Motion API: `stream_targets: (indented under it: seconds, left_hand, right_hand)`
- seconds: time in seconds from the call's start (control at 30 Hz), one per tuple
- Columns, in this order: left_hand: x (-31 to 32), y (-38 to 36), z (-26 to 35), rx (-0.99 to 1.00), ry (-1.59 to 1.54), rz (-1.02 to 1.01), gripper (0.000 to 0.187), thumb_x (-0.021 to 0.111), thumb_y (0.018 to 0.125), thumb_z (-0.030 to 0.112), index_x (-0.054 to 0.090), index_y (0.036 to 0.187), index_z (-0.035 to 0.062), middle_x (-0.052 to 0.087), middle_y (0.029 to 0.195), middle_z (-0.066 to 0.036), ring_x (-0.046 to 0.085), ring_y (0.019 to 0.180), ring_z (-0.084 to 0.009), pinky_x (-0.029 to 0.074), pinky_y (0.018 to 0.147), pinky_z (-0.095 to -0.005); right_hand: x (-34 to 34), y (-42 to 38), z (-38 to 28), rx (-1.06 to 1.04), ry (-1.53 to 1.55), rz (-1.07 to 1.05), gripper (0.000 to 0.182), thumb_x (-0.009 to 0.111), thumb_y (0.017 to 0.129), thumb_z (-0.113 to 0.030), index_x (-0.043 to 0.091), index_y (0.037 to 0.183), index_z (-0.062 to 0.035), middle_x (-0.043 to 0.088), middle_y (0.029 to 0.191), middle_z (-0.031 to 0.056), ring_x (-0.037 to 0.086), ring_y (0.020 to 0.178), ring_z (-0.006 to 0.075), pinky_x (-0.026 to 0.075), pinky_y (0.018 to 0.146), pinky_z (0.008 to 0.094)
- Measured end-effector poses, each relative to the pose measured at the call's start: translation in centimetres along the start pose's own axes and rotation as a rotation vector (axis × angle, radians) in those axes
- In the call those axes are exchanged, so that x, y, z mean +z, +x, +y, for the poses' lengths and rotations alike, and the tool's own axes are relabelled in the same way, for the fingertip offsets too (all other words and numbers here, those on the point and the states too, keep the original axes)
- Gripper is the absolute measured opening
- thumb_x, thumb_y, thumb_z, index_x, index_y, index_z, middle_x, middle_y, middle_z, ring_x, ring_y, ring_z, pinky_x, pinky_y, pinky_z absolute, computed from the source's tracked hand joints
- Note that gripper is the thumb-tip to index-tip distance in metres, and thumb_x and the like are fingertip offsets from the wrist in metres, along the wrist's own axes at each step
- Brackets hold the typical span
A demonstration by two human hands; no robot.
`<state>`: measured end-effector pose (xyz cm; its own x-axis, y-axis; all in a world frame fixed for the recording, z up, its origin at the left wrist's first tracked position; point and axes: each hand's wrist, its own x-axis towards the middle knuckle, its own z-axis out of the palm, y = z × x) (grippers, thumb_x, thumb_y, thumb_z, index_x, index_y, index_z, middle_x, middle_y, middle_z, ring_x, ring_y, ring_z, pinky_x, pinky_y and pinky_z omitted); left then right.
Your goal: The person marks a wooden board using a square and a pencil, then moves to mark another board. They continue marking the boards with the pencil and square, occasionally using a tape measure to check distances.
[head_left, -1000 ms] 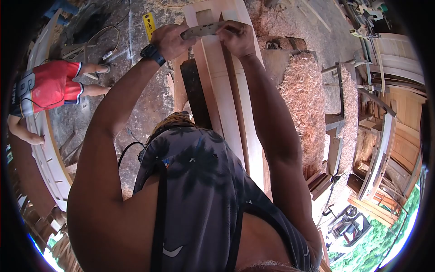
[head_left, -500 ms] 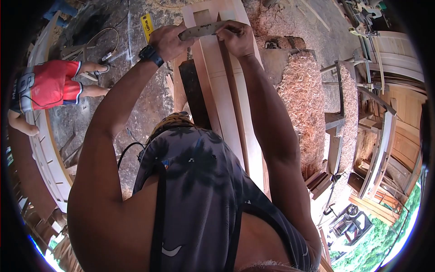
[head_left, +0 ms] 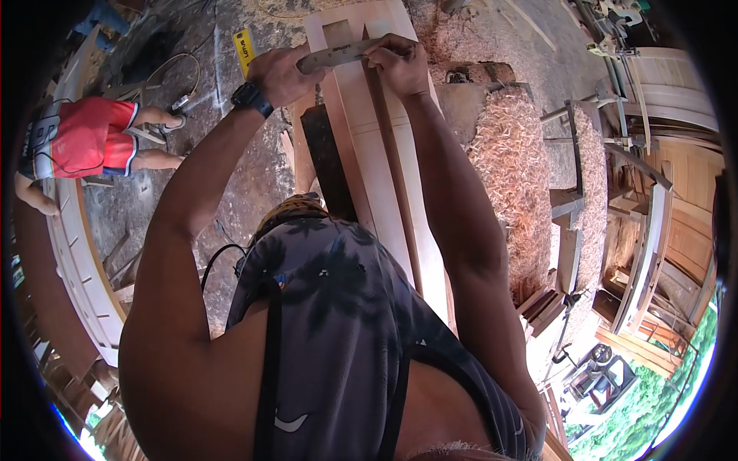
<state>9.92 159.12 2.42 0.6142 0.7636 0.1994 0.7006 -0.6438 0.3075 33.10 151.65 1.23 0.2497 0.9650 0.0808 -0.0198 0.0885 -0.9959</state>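
Your left hand (head_left: pixel 278 74), a dark watch (head_left: pixel 251 97) strapped at its wrist, is clenched on the left end of a flat metal ruler (head_left: pixel 336 54) and presses it down across the width of a pale wooden frame piece (head_left: pixel 384 165). Your right hand (head_left: pixel 399 64) is bunched at the ruler's right end, fingertips drawn together against the blade; whether they pinch a pencil or only the ruler cannot be told. The ruler lies level and crosswise near the far end of the frame piece, touching its top face, just short of a rectangular cut-out (head_left: pixel 337 31) in the wood. The frame piece runs lengthwise away from your chest, with a raised strip down its middle and a dark plank (head_left: pixel 329 169) lying just beside its left edge. Further left, a yellow tag-like tool (head_left: pixel 244 48) lies on the grey concrete floor (head_left: pixel 254 177), near a loop of cable (head_left: pixel 173 73). To the right of the frame piece, a heap of wood shavings (head_left: pixel 511 165) fills a long bin-like space between timber rails (head_left: pixel 575 146), its surface loose and curly. At the far left, another person in red shorts (head_left: pixel 81 146) stands beside a curved white frame (head_left: pixel 77 253). Stacked timber panels (head_left: pixel 676 200) stand at the right edge.
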Motion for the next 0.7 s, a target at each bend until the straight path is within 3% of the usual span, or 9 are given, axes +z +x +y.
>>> stream_targets:
  seconds: [0.1, 0.17, 0.37, 0.7]
  left_hand:
    - [-0.6, 0.1, 0.5, 0.045, -0.029, 0.042, 0.047, 0.076, 0.083, 0.054, 0.075, 0.102, 0.0107, 0.075, 0.081, -0.011, 0.073, 0.074, -0.0308, 0.058, 0.067, -0.0432]
    - [-1.3, 0.1, 1.1, -0.050, -0.004, -0.064, 0.049, 0.076, 0.083, 0.056, 0.075, 0.103, 0.0114, 0.076, 0.082, -0.010, 0.074, 0.076, -0.0299, 0.059, 0.068, -0.0427]
    - [-0.5, -0.2, 0.4, -0.052, 0.010, -0.018, 0.052, 0.077, 0.081, 0.059, 0.075, 0.101, 0.0115, 0.076, 0.083, -0.009, 0.074, 0.076, -0.0298, 0.060, 0.069, -0.0426]
    - [-0.2, -0.2, 0.2, 0.008, 0.005, 0.028, 0.046, 0.080, 0.080, 0.054, 0.074, 0.096, 0.0114, 0.076, 0.081, -0.008, 0.074, 0.072, -0.0296, 0.060, 0.066, -0.0419]
  right_hand:
    - [-0.1, 0.0, 0.0, -0.003, 0.017, 0.013, 0.014, 0.065, 0.082, -0.008, 0.073, 0.080, 0.0035, 0.069, 0.070, 0.0065, 0.062, 0.065, 0.0127, 0.049, 0.063, 0.0267]
    - [-0.1, -0.1, -0.2, 0.009, -0.013, -0.005, 0.014, 0.065, 0.082, -0.008, 0.073, 0.079, 0.0039, 0.068, 0.069, 0.0066, 0.062, 0.065, 0.0126, 0.049, 0.062, 0.0265]
    - [-0.1, 0.1, 0.1, -0.008, 0.007, -0.011, 0.014, 0.065, 0.082, -0.007, 0.072, 0.079, 0.0042, 0.068, 0.069, 0.0066, 0.062, 0.065, 0.0124, 0.048, 0.062, 0.0264]
    - [-0.1, -0.1, -0.3, 0.002, -0.029, -0.004, 0.015, 0.064, 0.082, -0.008, 0.073, 0.079, 0.0039, 0.068, 0.068, 0.0069, 0.063, 0.064, 0.0127, 0.048, 0.061, 0.0264]
